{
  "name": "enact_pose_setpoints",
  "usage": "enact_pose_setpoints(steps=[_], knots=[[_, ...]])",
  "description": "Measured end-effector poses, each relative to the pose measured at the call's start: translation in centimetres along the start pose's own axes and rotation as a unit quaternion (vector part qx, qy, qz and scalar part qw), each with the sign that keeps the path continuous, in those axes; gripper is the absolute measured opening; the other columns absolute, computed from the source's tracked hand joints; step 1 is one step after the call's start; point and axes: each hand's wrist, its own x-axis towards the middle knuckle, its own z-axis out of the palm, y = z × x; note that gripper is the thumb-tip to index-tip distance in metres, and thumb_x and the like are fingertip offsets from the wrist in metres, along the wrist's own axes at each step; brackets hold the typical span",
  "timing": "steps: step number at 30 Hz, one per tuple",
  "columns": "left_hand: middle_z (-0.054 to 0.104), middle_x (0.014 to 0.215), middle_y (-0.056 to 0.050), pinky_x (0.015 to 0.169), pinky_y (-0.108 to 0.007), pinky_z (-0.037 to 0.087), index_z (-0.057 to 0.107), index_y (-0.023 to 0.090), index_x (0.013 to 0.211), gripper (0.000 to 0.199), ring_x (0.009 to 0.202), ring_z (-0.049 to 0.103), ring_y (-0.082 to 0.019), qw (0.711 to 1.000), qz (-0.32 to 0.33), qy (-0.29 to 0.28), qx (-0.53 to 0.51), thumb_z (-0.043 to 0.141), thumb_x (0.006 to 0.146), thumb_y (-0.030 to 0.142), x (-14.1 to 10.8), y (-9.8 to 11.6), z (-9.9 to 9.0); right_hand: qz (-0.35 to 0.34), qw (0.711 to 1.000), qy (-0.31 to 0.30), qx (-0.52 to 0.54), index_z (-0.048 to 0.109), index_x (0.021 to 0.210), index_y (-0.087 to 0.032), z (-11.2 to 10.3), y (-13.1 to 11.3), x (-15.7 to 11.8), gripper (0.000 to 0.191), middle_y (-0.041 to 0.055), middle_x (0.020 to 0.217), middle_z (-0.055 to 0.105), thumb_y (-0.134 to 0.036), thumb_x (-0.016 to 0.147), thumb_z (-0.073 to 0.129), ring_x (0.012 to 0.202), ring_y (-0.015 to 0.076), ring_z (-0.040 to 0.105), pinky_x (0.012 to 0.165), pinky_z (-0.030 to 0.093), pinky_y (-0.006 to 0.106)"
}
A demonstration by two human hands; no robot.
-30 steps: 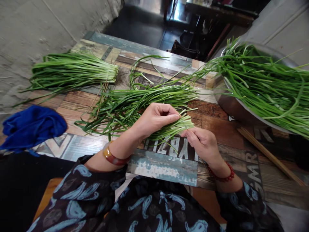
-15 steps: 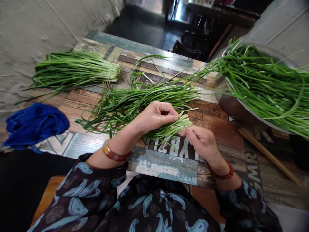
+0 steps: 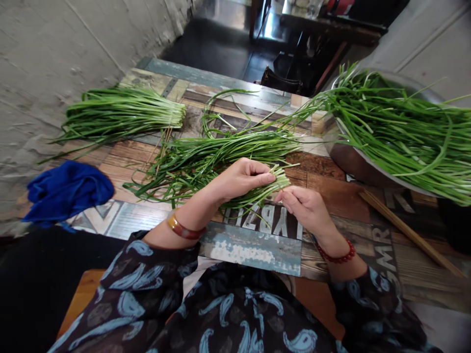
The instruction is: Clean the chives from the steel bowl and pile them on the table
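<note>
My left hand (image 3: 246,179) is closed round a bunch of garlic chives (image 3: 278,179), with their pale cut ends sticking out to the right past my thumb. Beside those ends, my right hand (image 3: 303,203) is pinched, thumb against forefinger. Whatever lies in that pinch is too small to make out. Under and behind my left hand, a looser pile of chives (image 3: 235,145) spreads over the patchwork-patterned table (image 3: 253,250). Farther back on the left lies a neat bundle of chives (image 3: 125,110), its pale ends lined up to the right.
A large metal bowl (image 3: 344,154) heaped with chives stands at the right. In front of it lies a pair of wooden sticks (image 3: 408,233). A crumpled blue cloth (image 3: 69,189) is at the left edge, near the grey wall (image 3: 44,63). Some stray chive strands (image 3: 209,110) curl behind the pile.
The view has shifted slightly, moving things on the left a little rightward in the picture. My left thumb sits a bit farther along the bunch; both hands stay close to the pale ends.
</note>
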Motion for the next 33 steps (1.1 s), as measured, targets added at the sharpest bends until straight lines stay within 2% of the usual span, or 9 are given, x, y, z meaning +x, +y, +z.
enact_pose_setpoints(steps=[4, 7, 9, 12, 16, 21, 27, 29, 33], knots=[[0.031, 0.055, 0.005, 0.050, -0.023, 0.019, 0.043, 0.015, 0.053, 0.047, 0.053, 0.026, -0.006, 0.999, 0.004, 0.027, 0.027, 0.060, 0.087, 0.043, 0.1, 0.2, -0.2, -0.022, 0.999, 0.021, -0.040, 0.073, 0.086, -0.020, -0.1, -0.3, 0.2, 0.023, 0.0019, 0.077, 0.073, -0.030, 0.096, 0.055, 0.071, 0.0160, 0.067, 0.067, 0.049, 0.027], [0.027, 0.053, 0.005, 0.050, -0.023, 0.017, 0.039, 0.015, 0.050, 0.049, 0.052, 0.023, -0.005, 0.998, 0.001, 0.044, 0.052, 0.062, 0.086, 0.040, -0.1, 0.5, -0.5, -0.041, 0.997, 0.038, -0.062, 0.074, 0.087, -0.020, -0.1, -0.3, 0.3, 0.023, 0.0035, 0.084, 0.076, -0.028, 0.095, 0.054, 0.076, 0.0175, 0.070, 0.071, 0.051, 0.028], [0.039, 0.055, 0.004, 0.052, -0.022, 0.024, 0.051, 0.013, 0.055, 0.041, 0.054, 0.032, -0.006, 0.998, -0.005, 0.032, 0.048, 0.065, 0.084, 0.039, -0.2, 0.6, -0.7, -0.051, 0.995, 0.049, -0.069, 0.073, 0.086, -0.020, -0.2, -0.3, 0.3, 0.025, 0.0034, 0.082, 0.076, -0.028, 0.096, 0.052, 0.075, 0.0172, 0.070, 0.070, 0.051, 0.028], [0.063, 0.076, -0.001, 0.065, -0.022, 0.039, 0.069, 0.012, 0.080, 0.026, 0.068, 0.052, -0.010, 1.000, -0.010, 0.015, 0.008, 0.071, 0.079, 0.038, -0.3, 0.6, -1.0, -0.057, 0.994, 0.057, -0.068, 0.073, 0.085, -0.019, -0.6, -0.3, 0.5, 0.027, 0.0029, 0.078, 0.075, -0.028, 0.096, 0.051, 0.071, 0.0164, 0.068, 0.068, 0.050, 0.027], [0.068, 0.079, -0.003, 0.069, -0.023, 0.042, 0.072, 0.012, 0.084, 0.029, 0.071, 0.055, -0.011, 0.998, -0.028, 0.056, 0.015, 0.076, 0.074, 0.038, -0.2, 1.2, -1.4, -0.087, 0.993, 0.067, -0.049, 0.073, 0.083, -0.019, -1.0, 0.0, 0.7, 0.028, 0.0028, 0.077, 0.074, -0.028, 0.097, 0.050, 0.068, 0.0156, 0.067, 0.066, 0.049, 0.026], [0.063, 0.065, -0.001, 0.058, -0.022, 0.037, 0.071, 0.012, 0.073, 0.026, 0.060, 0.049, -0.009, 0.985, -0.007, 0.121, 0.127, 0.077, 0.070, 0.036, -0.1, 5.0, -1.9, -0.146, 0.978, 0.133, -0.072, 0.072, 0.082, -0.019, -1.6, -1.9, 1.8, 0.030, 0.0054, 0.087, 0.076, -0.029, 0.099, 0.049, 0.080, 0.0186, 0.069, 0.074, 0.050, 0.028], [0.066, 0.069, -0.001, 0.060, -0.023, 0.039, 0.074, 0.011, 0.079, 0.023, 0.062, 0.052, -0.009, 0.944, 0.102, 0.250, 0.188, 0.077, 0.070, 0.032, -1.8, 12.3, -1.7, -0.204, 0.929, 0.200, -0.235, 0.074, 0.088, -0.020, -5.5, -9.4, 3.5, 0.031, 0.0078, 0.091, 0.073, -0.034, 0.100, 0.049, 0.087, 0.0220, 0.066, 0.077, 0.045, 0.032], [0.071, 0.081, -0.003, 0.069, -0.024, 0.045, 0.075, 0.012, 0.091, 0.028, 0.071, 0.059, -0.011, 0.952, 0.137, 0.230, 0.148, 0.077, 0.072, 0.034, -2.4, 14.1, -1.4, -0.228, 0.911, 0.228, -0.258, 0.075, 0.087, -0.020, -6.9, -11.6, 3.7, 0.031, 0.0071, 0.088, 0.072, -0.036, 0.099, 0.050, 0.083, 0.0212, 0.064, 0.075, 0.043, 0.032], [0.074, 0.102, -0.008, 0.089, -0.030, 0.048, 0.072, 0.014, 0.110, 0.042, 0.091, 0.065, -0.015, 0.981, 0.144, 0.090, 0.098, 0.079, 0.073, 0.033, -2.6, 15.0, -1.5, -0.247, 0.882, 0.264, -0.304, 0.075, 0.080, -0.019, -9.0, -13.9, 3.6, 0.029, 0.0069, 0.081, 0.071, -0.034, 0.096, 0.055, 0.077, 0.0205, 0.061, 0.069, 0.041, 0.032]])
